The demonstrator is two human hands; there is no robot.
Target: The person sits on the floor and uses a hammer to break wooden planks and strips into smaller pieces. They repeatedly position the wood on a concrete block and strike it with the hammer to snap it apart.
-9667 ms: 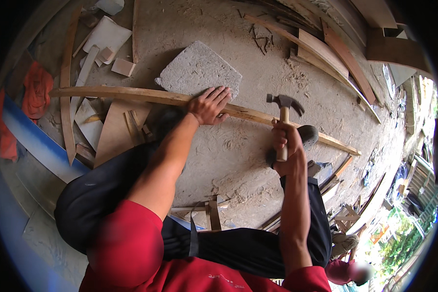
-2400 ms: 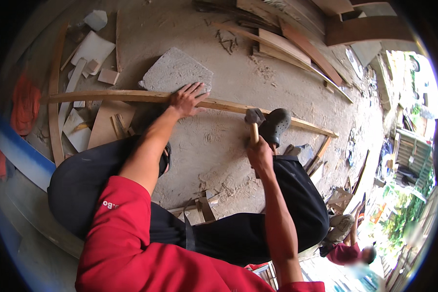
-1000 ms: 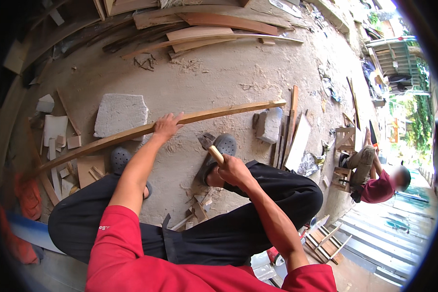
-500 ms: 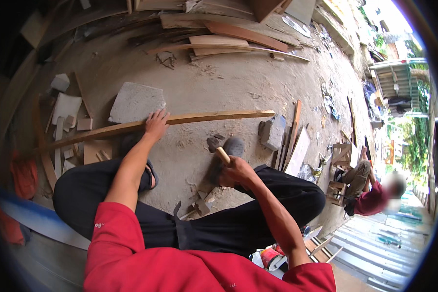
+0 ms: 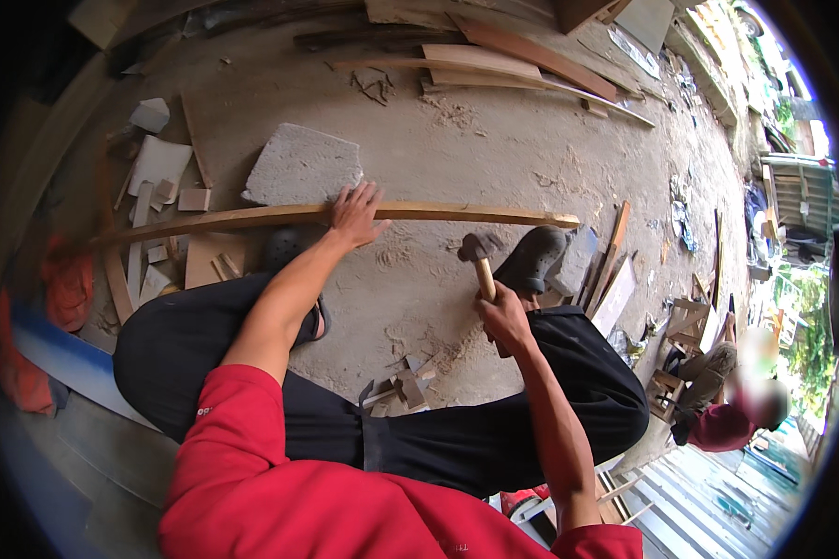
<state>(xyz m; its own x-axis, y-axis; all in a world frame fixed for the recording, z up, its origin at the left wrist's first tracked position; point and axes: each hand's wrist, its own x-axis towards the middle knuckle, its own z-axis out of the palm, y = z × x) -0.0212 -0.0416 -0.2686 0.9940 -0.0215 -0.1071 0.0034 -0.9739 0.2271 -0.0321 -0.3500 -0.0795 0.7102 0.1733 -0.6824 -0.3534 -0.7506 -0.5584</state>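
Note:
A long wooden strip [image 5: 480, 213] lies across the ground in front of me, running from far left to right of the middle. My left hand [image 5: 354, 216] rests on top of it with the fingers stretched out and a little apart. Wrapped round the wooden handle of a hammer [image 5: 478, 252] is my right hand [image 5: 506, 320]. The hammer's dark head points away from me, beside my right shoe, below the strip and apart from it. Just beyond my left hand lies a flat grey stone block [image 5: 305, 166], close to the strip's far edge.
Another grey block [image 5: 575, 261] sits by my right shoe, with narrow boards [image 5: 615, 284] beside it. Wood offcuts [image 5: 405, 384] lie between my legs and more at left. Planks [image 5: 531, 65] are spread at the back. A person [image 5: 718, 401] sits at the right.
The view has shifted, so the scene sits farther right. My right hand has raised the hammer, whose head now shows clearly. My left hand stays on the strip, its fingers more spread.

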